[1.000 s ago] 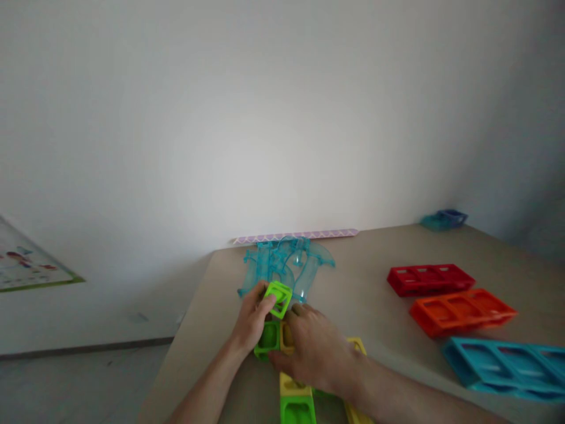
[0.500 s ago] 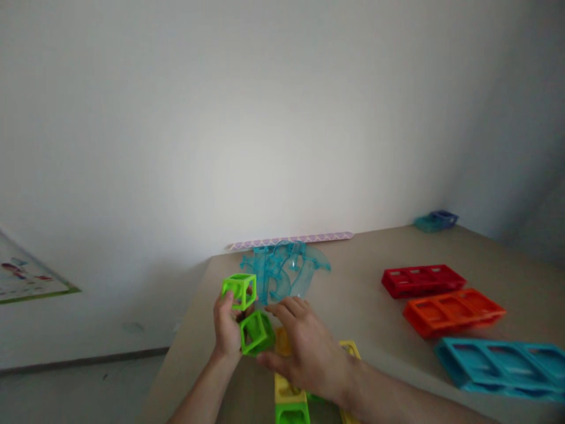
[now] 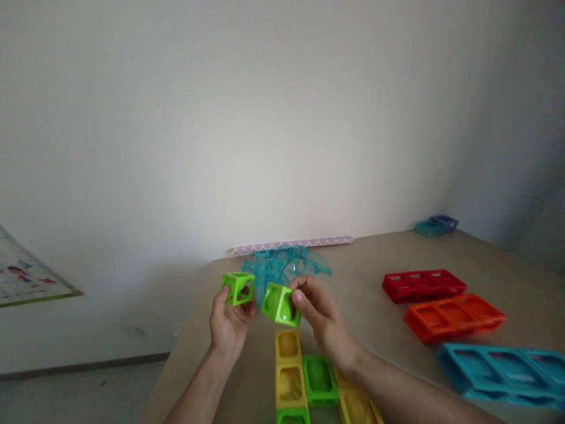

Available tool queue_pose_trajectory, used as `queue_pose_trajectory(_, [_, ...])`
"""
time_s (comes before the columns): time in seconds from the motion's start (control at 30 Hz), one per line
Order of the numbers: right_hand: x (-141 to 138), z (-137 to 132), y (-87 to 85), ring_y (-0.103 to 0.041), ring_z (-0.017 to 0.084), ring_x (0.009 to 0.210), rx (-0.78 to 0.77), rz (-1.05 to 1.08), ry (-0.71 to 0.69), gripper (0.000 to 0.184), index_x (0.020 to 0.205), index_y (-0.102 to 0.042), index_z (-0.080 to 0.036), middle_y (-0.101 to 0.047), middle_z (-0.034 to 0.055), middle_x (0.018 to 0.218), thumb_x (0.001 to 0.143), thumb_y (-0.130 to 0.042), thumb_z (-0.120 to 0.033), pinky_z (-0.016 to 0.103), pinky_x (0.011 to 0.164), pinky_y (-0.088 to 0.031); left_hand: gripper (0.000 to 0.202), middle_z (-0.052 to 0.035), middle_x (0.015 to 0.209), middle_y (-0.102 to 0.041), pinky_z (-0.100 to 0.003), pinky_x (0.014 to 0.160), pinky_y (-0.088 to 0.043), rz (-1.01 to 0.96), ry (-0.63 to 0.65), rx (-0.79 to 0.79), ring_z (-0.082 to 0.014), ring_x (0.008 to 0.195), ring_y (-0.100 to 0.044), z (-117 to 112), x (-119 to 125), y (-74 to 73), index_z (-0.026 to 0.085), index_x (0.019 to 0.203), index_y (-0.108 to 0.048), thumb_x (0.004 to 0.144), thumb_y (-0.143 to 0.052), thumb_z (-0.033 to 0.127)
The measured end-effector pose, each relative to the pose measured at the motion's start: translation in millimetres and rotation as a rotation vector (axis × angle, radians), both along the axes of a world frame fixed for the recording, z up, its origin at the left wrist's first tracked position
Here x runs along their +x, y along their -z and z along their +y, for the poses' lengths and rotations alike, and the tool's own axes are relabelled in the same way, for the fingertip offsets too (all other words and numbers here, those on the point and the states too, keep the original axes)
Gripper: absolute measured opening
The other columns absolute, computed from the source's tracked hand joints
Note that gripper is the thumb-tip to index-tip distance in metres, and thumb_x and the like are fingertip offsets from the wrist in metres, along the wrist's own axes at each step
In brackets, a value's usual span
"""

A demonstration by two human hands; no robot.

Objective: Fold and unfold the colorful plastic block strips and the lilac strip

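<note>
My left hand is raised above the table and pinches a green open-frame cube between thumb and fingers. My right hand grips a second green cube just to the right of the first; the two cubes are close but apart. Below my hands, yellow and green blocks lie in rows on the beige table. A heap of clear blue curved pieces lies behind the cubes.
Three long trays lie on the right: red, orange and teal. A small blue and teal piece sits at the far right corner. A patterned strip lies along the wall. The table's left edge drops to the floor.
Both hands have risen off the block rows. The second green cube passed from my left hand into my right, and the two cubes now sit side by side in the air.
</note>
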State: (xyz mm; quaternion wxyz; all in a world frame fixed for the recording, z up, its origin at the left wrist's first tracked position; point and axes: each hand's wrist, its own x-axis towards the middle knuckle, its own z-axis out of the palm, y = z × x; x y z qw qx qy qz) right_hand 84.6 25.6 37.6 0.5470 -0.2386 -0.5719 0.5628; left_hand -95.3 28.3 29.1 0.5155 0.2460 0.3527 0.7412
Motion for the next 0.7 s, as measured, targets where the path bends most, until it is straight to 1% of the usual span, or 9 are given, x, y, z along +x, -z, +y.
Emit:
queue_pose_trajectory(0.07, [3, 9, -0.5, -0.047, 0.012, 0.066, -0.058, 0.139, -0.003, 0.031, 0.088, -0.052, -0.020, -0.047, -0.0034, 0.073, 0.090, -0.057, -0.050, 0.024, 0.060, -0.043, 0.029, -0.0005, 0.065, -0.068, -0.021, 0.039, -0.039, 0.054, 0.069, 0.036, -0.0110, 0.042, -0.053, 0, 0, 5.4, 0.017, 0.082, -0.067, 0.070, -0.069, 0.043])
queue_pose_trajectory(0.13, [6, 16, 1.2, -0.047, 0.012, 0.065, -0.092, 0.217, -0.030, 0.031, 0.088, -0.052, -0.020, -0.048, -0.0031, 0.073, 0.089, -0.059, -0.050, 0.024, 0.059, -0.044, 0.029, -0.0012, 0.062, -0.066, -0.021, 0.039, -0.037, 0.150, 0.169, 0.051, -0.0094, 0.041, -0.048, -2, 2, 11.4, 0.015, 0.082, -0.068, 0.075, -0.067, 0.043])
queue_pose_trajectory(0.23, [7, 19, 6.8, -0.050, 0.012, 0.066, -0.074, 0.209, -0.058, 0.027, 0.093, -0.054, -0.021, -0.052, -0.0024, 0.076, 0.089, -0.062, -0.046, 0.024, 0.062, -0.043, 0.031, -0.0018, 0.059, -0.062, -0.020, 0.040, -0.038, 0.302, 0.285, 0.056, -0.0103, 0.047, -0.049, -6, 6, 17.8, 0.013, 0.074, -0.068, 0.076, -0.069, 0.044])
queue_pose_trajectory(0.3, [7, 17, 9.8, -0.052, 0.012, 0.070, -0.037, 0.159, -0.086, 0.024, 0.092, -0.054, -0.021, -0.054, -0.0014, 0.080, 0.088, -0.065, -0.042, 0.025, 0.065, -0.044, 0.031, -0.0023, 0.062, -0.062, -0.020, 0.040, -0.039, 0.362, 0.332, 0.059, -0.0113, 0.051, -0.050, -8, 7, 19.0, 0.014, 0.075, -0.068, 0.075, -0.070, 0.044])
queue_pose_trajectory(0.4, [7, 14, 10.3, -0.052, 0.013, 0.076, 0.024, 0.097, -0.116, 0.021, 0.086, -0.056, -0.020, -0.053, 0.0010, 0.091, 0.086, -0.067, -0.038, 0.026, 0.068, -0.044, 0.032, -0.0030, 0.068, -0.063, -0.020, 0.039, -0.039, 0.401, 0.361, 0.070, -0.0111, 0.053, -0.049, -9, 6, 17.7, 0.015, 0.086, -0.070, 0.077, -0.069, 0.045])
queue_pose_trajectory(0.5, [8, 14, 7.8, -0.051, 0.013, 0.077, 0.067, 0.051, -0.096, 0.020, 0.085, -0.058, -0.020, -0.053, 0.0028, 0.098, 0.087, -0.067, -0.038, 0.026, 0.067, -0.044, 0.034, -0.0023, 0.067, -0.062, -0.020, 0.040, -0.039, 0.430, 0.359, 0.080, -0.0105, 0.053, -0.047, -8, 4, 17.3, 0.015, 0.090, -0.071, 0.080, -0.067, 0.047])
queue_pose_trajectory(0.63, [11, 15, 4.8, -0.051, 0.015, 0.079, 0.089, -0.055, -0.060, 0.022, 0.085, -0.057, -0.019, -0.055, 0.0049, 0.100, 0.088, -0.063, -0.040, 0.028, 0.069, -0.044, 0.035, -0.0010, 0.066, -0.061, -0.020, 0.046, -0.042, 0.527, 0.346, 0.054, -0.0105, 0.055, -0.050, -5, 3, 18.7, 0.015, 0.093, -0.071, 0.080, -0.068, 0.048])
queue_pose_trajectory(0.7, [11, 14, 4.2, -0.052, 0.016, 0.081, 0.082, -0.124, -0.051, 0.023, 0.084, -0.055, -0.019, -0.056, 0.0042, 0.096, 0.088, -0.062, -0.040, 0.029, 0.072, -0.044, 0.034, -0.0018, 0.069, -0.063, -0.020, 0.048, -0.044, 0.580, 0.362, 0.048, -0.0109, 0.057, -0.053, -4, 3, 17.9, 0.015, 0.094, -0.071, 0.077, -0.071, 0.045])
